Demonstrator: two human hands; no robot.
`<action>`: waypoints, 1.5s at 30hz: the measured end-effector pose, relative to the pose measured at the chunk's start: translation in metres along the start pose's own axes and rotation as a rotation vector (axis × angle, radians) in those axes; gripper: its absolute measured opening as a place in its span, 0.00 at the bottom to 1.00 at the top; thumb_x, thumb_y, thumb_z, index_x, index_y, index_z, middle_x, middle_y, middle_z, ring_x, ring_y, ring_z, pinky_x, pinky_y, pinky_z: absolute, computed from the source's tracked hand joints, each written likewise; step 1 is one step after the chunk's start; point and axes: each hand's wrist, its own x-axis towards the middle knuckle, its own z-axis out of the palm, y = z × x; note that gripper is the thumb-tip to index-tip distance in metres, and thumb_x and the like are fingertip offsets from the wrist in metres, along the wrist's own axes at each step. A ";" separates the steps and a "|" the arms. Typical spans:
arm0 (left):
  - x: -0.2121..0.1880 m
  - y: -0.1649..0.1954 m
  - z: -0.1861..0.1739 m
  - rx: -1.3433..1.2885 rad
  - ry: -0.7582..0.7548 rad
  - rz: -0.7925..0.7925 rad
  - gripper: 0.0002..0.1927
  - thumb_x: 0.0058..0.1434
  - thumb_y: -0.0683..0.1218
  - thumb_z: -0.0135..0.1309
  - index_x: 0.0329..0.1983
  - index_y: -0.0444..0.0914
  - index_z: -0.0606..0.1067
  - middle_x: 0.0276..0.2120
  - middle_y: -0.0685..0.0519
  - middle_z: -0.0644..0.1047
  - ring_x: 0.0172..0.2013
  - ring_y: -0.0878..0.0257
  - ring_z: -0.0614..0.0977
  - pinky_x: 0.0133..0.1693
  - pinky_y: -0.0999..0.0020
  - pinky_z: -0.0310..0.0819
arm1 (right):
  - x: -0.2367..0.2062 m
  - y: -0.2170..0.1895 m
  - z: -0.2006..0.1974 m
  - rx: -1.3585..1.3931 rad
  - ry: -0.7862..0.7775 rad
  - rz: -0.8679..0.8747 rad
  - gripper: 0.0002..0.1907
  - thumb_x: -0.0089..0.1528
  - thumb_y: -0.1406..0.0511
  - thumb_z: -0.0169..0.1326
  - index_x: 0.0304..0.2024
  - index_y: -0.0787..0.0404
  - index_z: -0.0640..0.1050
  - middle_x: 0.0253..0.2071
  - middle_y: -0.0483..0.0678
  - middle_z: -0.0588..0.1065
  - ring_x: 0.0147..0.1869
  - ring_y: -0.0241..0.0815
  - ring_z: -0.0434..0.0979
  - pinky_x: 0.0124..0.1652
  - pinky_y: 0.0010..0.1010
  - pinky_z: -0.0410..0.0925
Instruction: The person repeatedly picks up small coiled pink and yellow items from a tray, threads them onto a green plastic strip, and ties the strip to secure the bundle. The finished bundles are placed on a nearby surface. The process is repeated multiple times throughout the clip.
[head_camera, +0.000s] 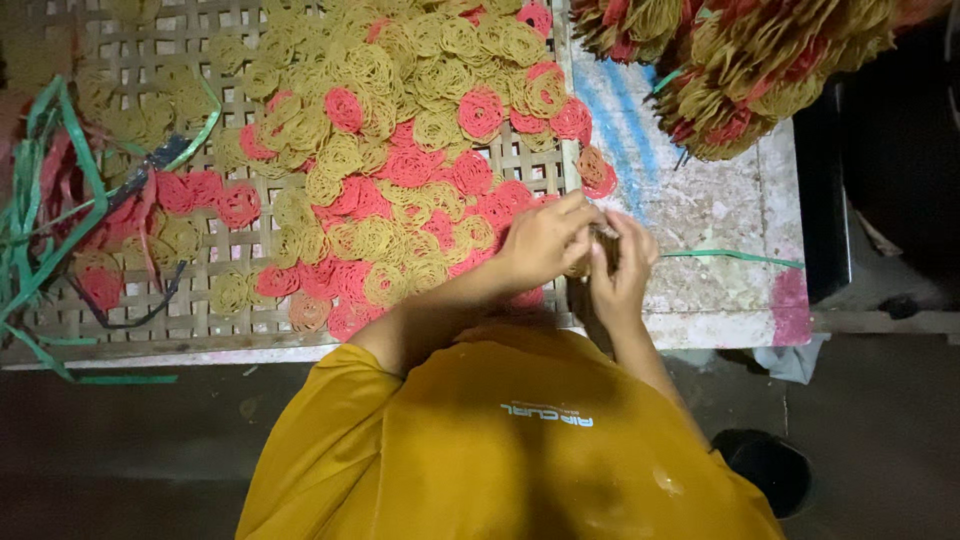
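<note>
Your left hand (540, 243) and right hand (622, 262) are curled together at the edge of the woven tray (150, 300), fingers closed on a small stack of noodle discs (590, 262) that is mostly hidden, so I cannot tell how many you grip. These dry coils look brittle; squeezing too hard could snap them. Your left forearm lies across the loose red and yellow discs (400, 200), and could crush them or drag them off the bench (720, 220).
</note>
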 end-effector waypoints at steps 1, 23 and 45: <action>0.000 -0.002 0.002 -0.039 -0.021 -0.036 0.12 0.59 0.41 0.55 0.46 0.43 0.77 0.38 0.51 0.76 0.35 0.56 0.83 0.36 0.59 0.78 | 0.001 0.002 0.004 0.043 -0.046 0.011 0.10 0.67 0.69 0.52 0.48 0.68 0.77 0.49 0.55 0.77 0.58 0.50 0.72 0.59 0.42 0.62; -0.026 -0.130 -0.040 -0.533 0.284 -0.865 0.16 0.70 0.43 0.48 0.54 0.36 0.83 0.40 0.45 0.84 0.33 0.63 0.80 0.33 0.70 0.78 | 0.007 -0.013 0.025 0.323 -0.084 0.307 0.04 0.64 0.69 0.59 0.37 0.66 0.81 0.30 0.49 0.77 0.34 0.40 0.75 0.38 0.29 0.66; -0.033 -0.028 -0.002 -0.440 -0.030 -0.336 0.16 0.73 0.46 0.47 0.59 0.39 0.78 0.54 0.50 0.83 0.55 0.65 0.81 0.65 0.51 0.60 | 0.010 -0.011 0.021 0.277 -0.022 0.289 0.06 0.65 0.70 0.53 0.44 0.63 0.78 0.41 0.53 0.76 0.44 0.47 0.77 0.47 0.36 0.68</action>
